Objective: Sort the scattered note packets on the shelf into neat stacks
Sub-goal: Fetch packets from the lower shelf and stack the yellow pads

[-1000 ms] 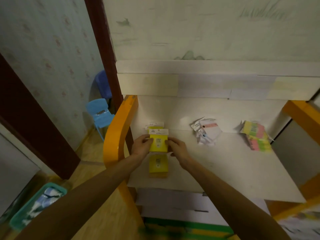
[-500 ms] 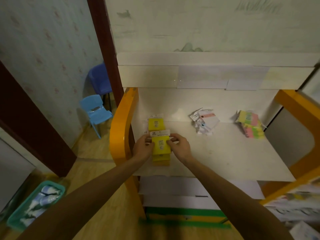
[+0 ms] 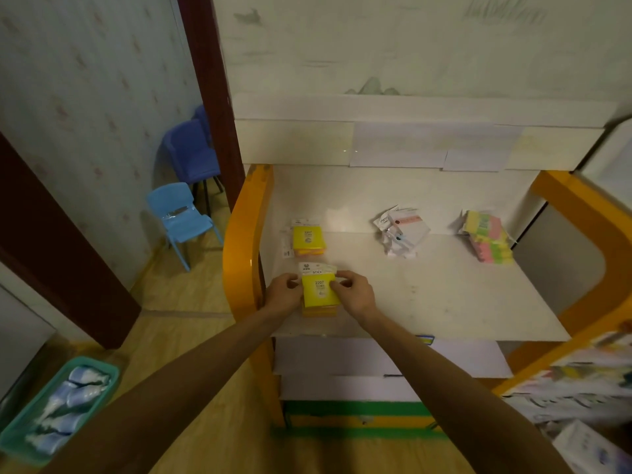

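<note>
Near the front left of the white shelf [image 3: 444,302], a yellow note packet [image 3: 319,293] lies on top of a small stack of the same kind. My left hand [image 3: 284,292] holds its left edge and my right hand [image 3: 352,292] pinches its right edge. Behind it, another yellow packet stack [image 3: 307,239] rests by the shelf's left side. A loose heap of white packets [image 3: 402,234] lies at the back middle. A pile of pink, green and yellow packets [image 3: 487,239] sits at the back right.
Orange curved side panels [image 3: 244,241] frame the shelf on both sides. Lower shelves hold white sheets [image 3: 376,360]. Blue chairs [image 3: 181,217] stand on the floor to the left, and a teal basket [image 3: 58,405] with pale items sits at the lower left.
Both hands brought the yellow packet toward the front edge and set it on the nearer stack. The rear yellow stack is now uncovered. The camera view shifted slightly.
</note>
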